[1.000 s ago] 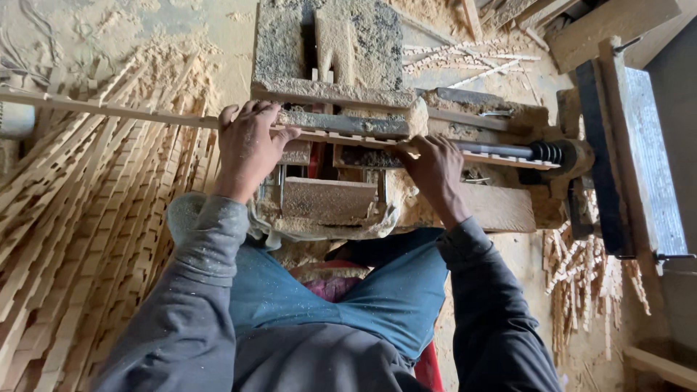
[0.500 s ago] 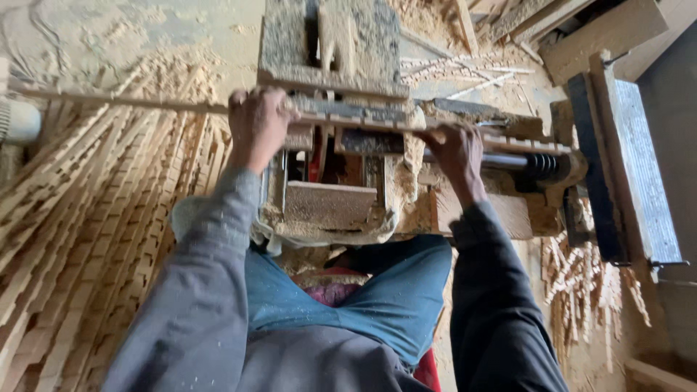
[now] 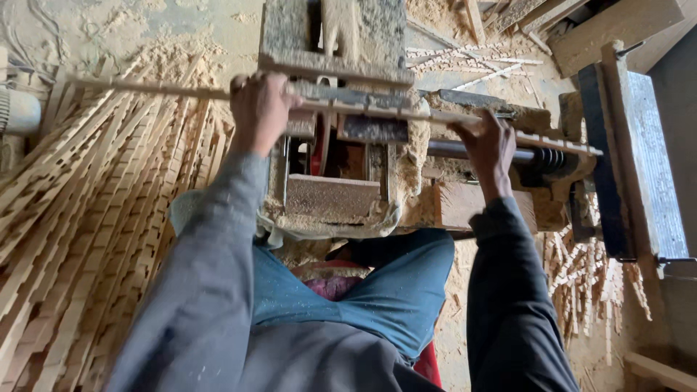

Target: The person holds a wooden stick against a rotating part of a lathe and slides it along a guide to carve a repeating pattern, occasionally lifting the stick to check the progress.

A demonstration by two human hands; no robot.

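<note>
A heap of notched wooden strips (image 3: 80, 239) is noted at left – one long wooden strip (image 3: 377, 110) is held across the dusty cutting machine (image 3: 334, 196), gripped by the closed left hand (image 3: 260, 109) and pressed by the right hand (image 3: 488, 145), fingers curled over it

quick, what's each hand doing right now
Left hand: closed on the wooden strip.
Right hand: fingers curled over the same strip, on the machine.
</note>
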